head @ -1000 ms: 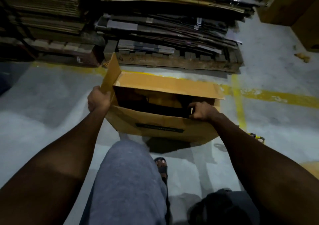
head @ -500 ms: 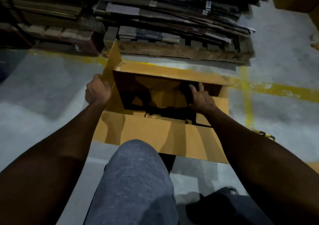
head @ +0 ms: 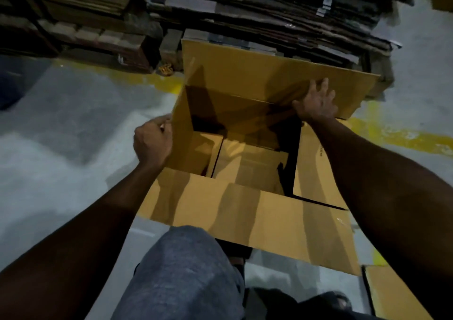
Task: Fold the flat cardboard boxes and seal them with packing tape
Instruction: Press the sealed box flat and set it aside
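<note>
Now right hand (head: 316, 102) moved onto box (head: 245, 211) far flap.

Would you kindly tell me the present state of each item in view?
Brown cardboard box: opened up, top flaps open, unsealed.
Far long flap: raised.
Near long flap: folded outward.
Left hand: gripping the left side flap.
Right hand: spread flat on the far flap.

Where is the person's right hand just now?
Right hand lies spread open on the box's far flap, right of centre, before the stacked cardboard.
</note>
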Demonstrator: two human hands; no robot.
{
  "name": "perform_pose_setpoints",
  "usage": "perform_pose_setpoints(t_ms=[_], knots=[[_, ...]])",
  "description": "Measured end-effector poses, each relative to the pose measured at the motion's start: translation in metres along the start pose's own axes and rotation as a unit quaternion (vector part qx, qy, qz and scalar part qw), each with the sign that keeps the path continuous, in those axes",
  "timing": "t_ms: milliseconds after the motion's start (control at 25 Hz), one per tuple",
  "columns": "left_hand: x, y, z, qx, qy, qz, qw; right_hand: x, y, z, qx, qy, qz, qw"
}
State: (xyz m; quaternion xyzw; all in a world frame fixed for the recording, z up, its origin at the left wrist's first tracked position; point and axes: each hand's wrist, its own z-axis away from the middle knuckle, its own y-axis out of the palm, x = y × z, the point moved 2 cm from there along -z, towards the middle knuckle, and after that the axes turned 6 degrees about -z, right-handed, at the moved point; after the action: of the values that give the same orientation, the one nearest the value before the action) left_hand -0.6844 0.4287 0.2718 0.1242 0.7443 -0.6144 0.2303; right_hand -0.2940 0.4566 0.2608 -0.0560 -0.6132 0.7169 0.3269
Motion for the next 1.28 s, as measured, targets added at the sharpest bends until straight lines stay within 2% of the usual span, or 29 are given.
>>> perform_pose_setpoints(t_ms=[40,120,200,240,280,400,520,600,680,760,800,840,880,960,1000,1040,1080,1120,1160,1280], knots=[[0.001,0.010,0.004,0.060,0.040,0.013,0.997,0.000,-0.003,-0.002,-0.029,-0.004,0.016,0.999],[0.009,0.023,0.013,0.212,0.109,-0.013,0.971,0.000,-0.007,-0.002,-0.101,-0.043,0.072,0.991],[0.025,0.026,0.017,0.283,0.139,-0.103,0.943,-0.003,-0.009,0.000,-0.136,-0.092,0.104,0.981],[0.034,0.024,0.017,0.282,0.119,-0.147,0.940,-0.005,-0.009,0.001,-0.143,-0.108,0.110,0.978],[0.047,0.021,0.017,0.282,0.066,-0.176,0.941,-0.007,-0.010,0.005,-0.149,-0.116,0.111,0.976],[0.074,0.004,0.018,0.321,-0.106,-0.172,0.925,-0.009,-0.014,0.022,-0.172,-0.128,0.100,0.972],[0.075,-0.020,0.017,0.343,-0.169,-0.147,0.912,-0.011,-0.021,0.046,-0.183,-0.132,0.093,0.970],[0.065,-0.038,0.015,0.364,-0.256,-0.029,0.895,-0.015,-0.025,0.055,-0.157,-0.137,0.097,0.973],[0.052,-0.057,0.012,0.367,-0.379,0.173,0.832,-0.018,-0.027,0.057,-0.093,-0.127,0.101,0.982],[0.038,-0.066,0.005,0.311,-0.412,0.343,0.784,-0.020,-0.031,0.055,-0.018,-0.116,0.097,0.988],[0.031,-0.066,0.002,0.281,-0.396,0.391,0.782,-0.020,-0.033,0.056,0.009,-0.116,0.080,0.990],[0.025,-0.063,0.002,0.258,-0.365,0.400,0.800,-0.019,-0.035,0.056,0.026,-0.113,0.067,0.991],[0.019,-0.057,0.003,0.244,-0.318,0.374,0.836,-0.019,-0.036,0.057,0.038,-0.108,0.059,0.992],[0.008,-0.042,0.011,0.229,-0.175,0.241,0.927,-0.019,-0.039,0.056,0.052,-0.111,0.055,0.991],[0.005,-0.033,0.017,0.216,-0.075,0.125,0.965,-0.019,-0.041,0.058,0.057,-0.115,0.063,0.990],[0.002,-0.023,0.023,0.184,0.037,-0.011,0.982,-0.019,-0.042,0.059,0.059,-0.114,0.062,0.990],[-0.003,-0.013,0.029,0.149,0.137,-0.128,0.971,-0.022,-0.041,0.058,0.065,-0.110,0.054,0.990],[-0.009,-0.002,0.034,0.132,0.203,-0.209,0.947,-0.023,-0.037,0.058,0.074,-0.109,0.051,0.990],[-0.013,0.011,0.036,0.152,0.232,-0.248,0.928,-0.025,-0.028,0.059,0.093,-0.114,0.062,0.987],[-0.023,0.051,0.034,0.249,0.207,-0.245,0.914,-0.040,0.016,0.071,0.153,-0.149,0.112,0.971]])
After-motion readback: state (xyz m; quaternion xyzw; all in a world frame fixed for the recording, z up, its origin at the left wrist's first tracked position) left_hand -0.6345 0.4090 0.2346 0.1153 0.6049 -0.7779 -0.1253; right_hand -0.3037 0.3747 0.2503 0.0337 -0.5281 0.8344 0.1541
